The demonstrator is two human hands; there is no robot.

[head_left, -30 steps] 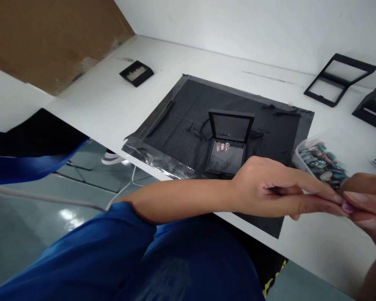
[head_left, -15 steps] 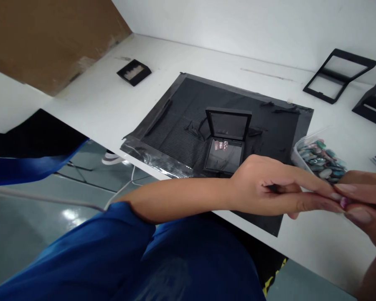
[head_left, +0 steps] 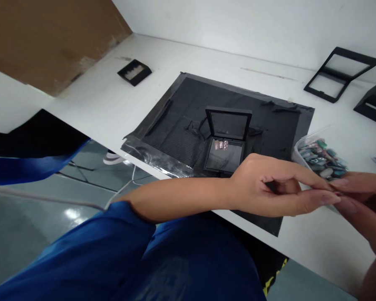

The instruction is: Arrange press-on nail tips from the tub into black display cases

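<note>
My left hand (head_left: 269, 186) reaches across to the right, its thumb and forefinger pinched together. My right hand (head_left: 365, 202), cut off by the right edge of the view, pinches at the same spot with its fingertips. Between them is a tiny pink press-on nail (head_left: 337, 193), almost wholly hidden by the fingers. Just behind the hands stands a clear plastic tub (head_left: 298, 155) full of nails (head_left: 322, 158) in green, pink and white. Left of it, an open black case (head_left: 228, 110) with a raised window lid holds three pinkish press-on nails (head_left: 221, 145) in a row.
Under the case lies a black mat (head_left: 181, 104), taped and wrinkled, on the white table (head_left: 90, 94). A small black case (head_left: 134, 72) sits at the back left. Another open black case (head_left: 338, 75) and more dark cases (head_left: 374, 102) stand at the right. A brown board (head_left: 50, 37) closes the left side.
Both hands' fingertips have shifted slightly left and up. The pink nail, plainly visible between them before, is now mostly covered by the fingers.
</note>
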